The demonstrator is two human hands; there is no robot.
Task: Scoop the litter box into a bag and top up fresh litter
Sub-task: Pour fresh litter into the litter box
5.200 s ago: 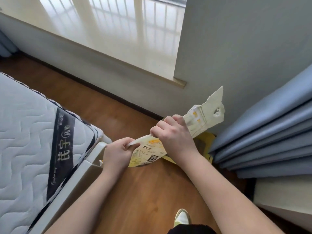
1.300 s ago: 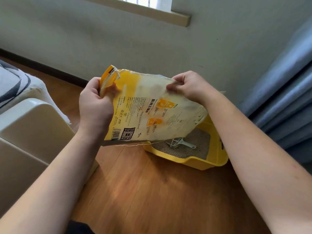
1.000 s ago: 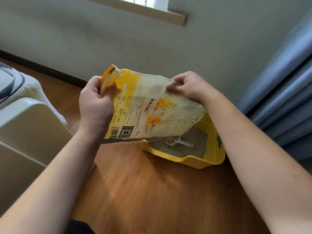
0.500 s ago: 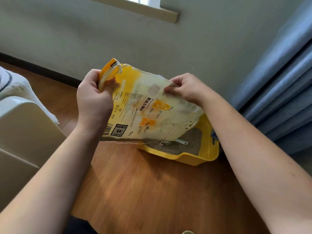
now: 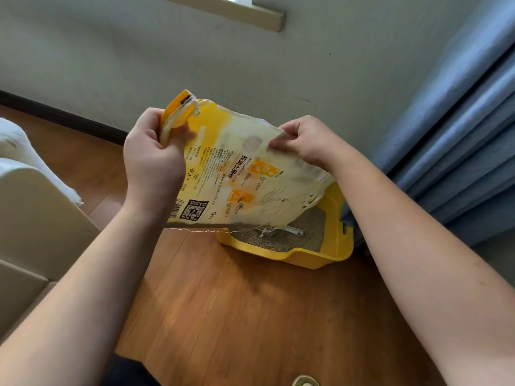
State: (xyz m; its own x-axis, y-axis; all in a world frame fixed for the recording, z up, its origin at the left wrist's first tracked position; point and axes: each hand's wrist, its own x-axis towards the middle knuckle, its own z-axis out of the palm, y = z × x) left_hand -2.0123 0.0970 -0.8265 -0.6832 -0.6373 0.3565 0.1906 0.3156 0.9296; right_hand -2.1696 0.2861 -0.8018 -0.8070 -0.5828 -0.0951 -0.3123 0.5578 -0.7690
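Litter bag held over yellow box

Litter bag (image 5: 245,174) hangs tilted above the litter box (image 5: 312,256) on the wooden floor (image 5: 237,316). Left hand (image 5: 153,165) grips its sewn end; right hand (image 5: 309,140) pinches its upper edge. A scoop (image 5: 278,231) lies in the litter.

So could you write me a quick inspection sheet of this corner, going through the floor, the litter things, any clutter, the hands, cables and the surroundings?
Surface: wooden floor, bare planks in front of the box.
Job's things: yellow litter box on the floor by the wall, grey litter inside; white scoop lying in the litter; yellow litter bag held in the air over the box's near-left part, looking flat.
Clutter: nothing seen.
Hands: left hand grips the bag's folded end; right hand pinches its upper edge.
Cables: nothing seen; only a loose thread along the bag's lower edge.
Surroundings: grey wall, blue curtain on the right, cream furniture on the left.
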